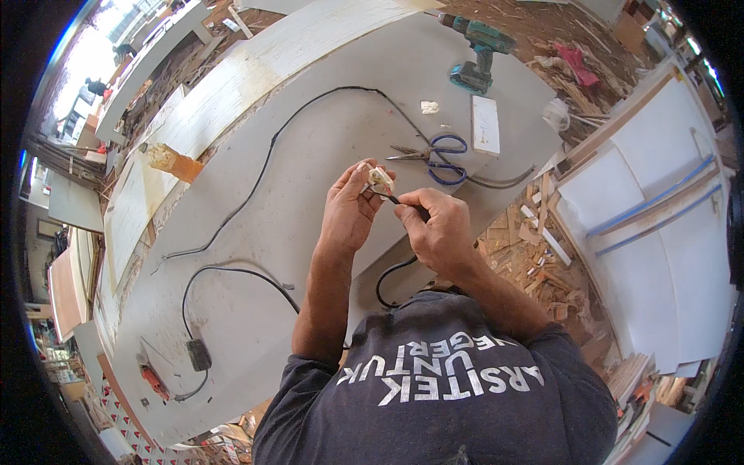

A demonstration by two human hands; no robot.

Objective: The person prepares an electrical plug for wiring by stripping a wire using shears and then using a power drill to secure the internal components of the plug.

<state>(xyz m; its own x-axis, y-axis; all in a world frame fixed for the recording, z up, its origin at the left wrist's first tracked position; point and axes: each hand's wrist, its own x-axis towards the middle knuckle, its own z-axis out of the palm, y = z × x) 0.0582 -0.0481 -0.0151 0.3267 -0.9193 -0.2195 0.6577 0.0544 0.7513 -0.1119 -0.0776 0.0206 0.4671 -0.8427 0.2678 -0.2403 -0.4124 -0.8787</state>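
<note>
A small white fitting [380, 181] is above the grey table [310, 167], pinched between the fingertips of the left hand [353, 203]. The right hand [439, 227], its fingers curled closely, holds a black cable [394, 199] whose end reaches the fitting. Just beyond lie blue-handled scissors [425, 156]; farther away rests a teal drill [483, 53].

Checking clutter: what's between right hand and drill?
Head view: scissors and cable lie between right hand and drill, with a white block nearer the drill.

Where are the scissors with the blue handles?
In the head view, the scissors lie on the grey tabletop, right of centre, just beyond the person's right hand, with the white block at their upper right.
</note>
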